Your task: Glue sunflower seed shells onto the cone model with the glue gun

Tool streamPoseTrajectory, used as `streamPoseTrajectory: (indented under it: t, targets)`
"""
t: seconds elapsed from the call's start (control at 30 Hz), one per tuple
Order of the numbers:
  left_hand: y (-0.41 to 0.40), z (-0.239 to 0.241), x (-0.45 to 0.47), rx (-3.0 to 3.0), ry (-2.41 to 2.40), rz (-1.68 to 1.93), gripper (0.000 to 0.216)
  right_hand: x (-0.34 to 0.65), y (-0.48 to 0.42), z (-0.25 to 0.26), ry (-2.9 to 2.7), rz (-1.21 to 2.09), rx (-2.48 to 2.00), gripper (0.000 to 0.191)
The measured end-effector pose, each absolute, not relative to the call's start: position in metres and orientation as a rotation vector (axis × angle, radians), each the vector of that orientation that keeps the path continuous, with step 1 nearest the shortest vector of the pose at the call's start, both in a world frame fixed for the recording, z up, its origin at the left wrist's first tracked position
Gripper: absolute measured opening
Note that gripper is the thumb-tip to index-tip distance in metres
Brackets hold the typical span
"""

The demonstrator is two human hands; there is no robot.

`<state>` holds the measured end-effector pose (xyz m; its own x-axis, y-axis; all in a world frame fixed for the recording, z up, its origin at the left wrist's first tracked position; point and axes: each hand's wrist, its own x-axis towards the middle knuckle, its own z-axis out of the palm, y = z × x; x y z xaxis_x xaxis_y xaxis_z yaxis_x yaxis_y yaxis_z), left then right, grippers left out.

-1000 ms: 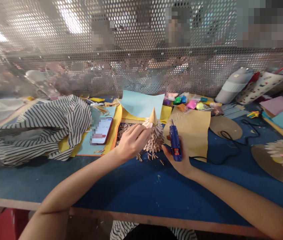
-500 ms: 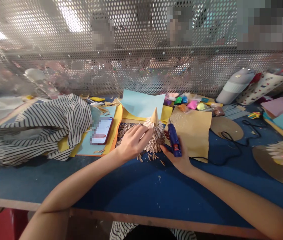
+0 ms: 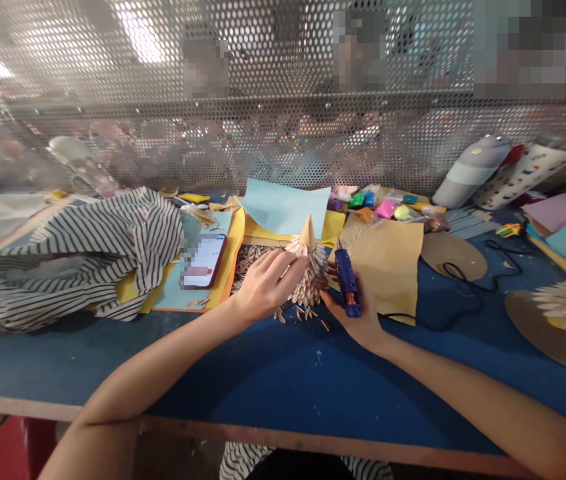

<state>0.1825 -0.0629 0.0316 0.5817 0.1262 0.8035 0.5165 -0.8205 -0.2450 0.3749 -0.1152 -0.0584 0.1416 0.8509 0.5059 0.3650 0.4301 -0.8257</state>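
Observation:
A paper cone [image 3: 309, 233] stands upright in the middle, its lower part covered in overlapping pale husks that look like seed shells; the tan tip is bare. My left hand [image 3: 269, 283] is at the cone's left side, fingers bent and pressed together against the husks; whatever they pinch is hidden. In my right hand [image 3: 360, 320] is a blue glue gun [image 3: 347, 277], its nozzle pointing up and away, beside the cone. Fingers of that hand also reach toward the cone's lower right side. Loose husks [image 3: 253, 259] lie behind my left hand, with several more in front of the cone.
A phone [image 3: 203, 261] and striped cloth [image 3: 87, 253] lie left. Blue paper [image 3: 287, 207] stands behind the cone, before a perforated metal screen [image 3: 263, 147]. Right are brown paper [image 3: 387, 267], a black cord [image 3: 463, 320], a cardboard disc [image 3: 453, 257], colourful clay packets [image 3: 385, 209] and a bottle [image 3: 473, 172].
The glue gun has tilted very slightly in my right hand. The cone's tip has shifted a little to the left. My left hand stays at the cone's side.

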Motion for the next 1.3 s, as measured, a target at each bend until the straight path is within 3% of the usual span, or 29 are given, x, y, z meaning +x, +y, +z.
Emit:
streamPoseTrajectory:
  t: [0.93,1.3]
  targets:
    - [-0.054,0.039,0.178,-2.184,-0.286,-1.076,0.013,0.376,-0.118,-0.054,-1.430,0.536,-1.154,0.029]
    - [-0.041,0.040,0.175,-2.219,-0.357,-1.330,0.016,0.376,-0.115,-0.058,-1.445,0.434,-1.183,0.029]
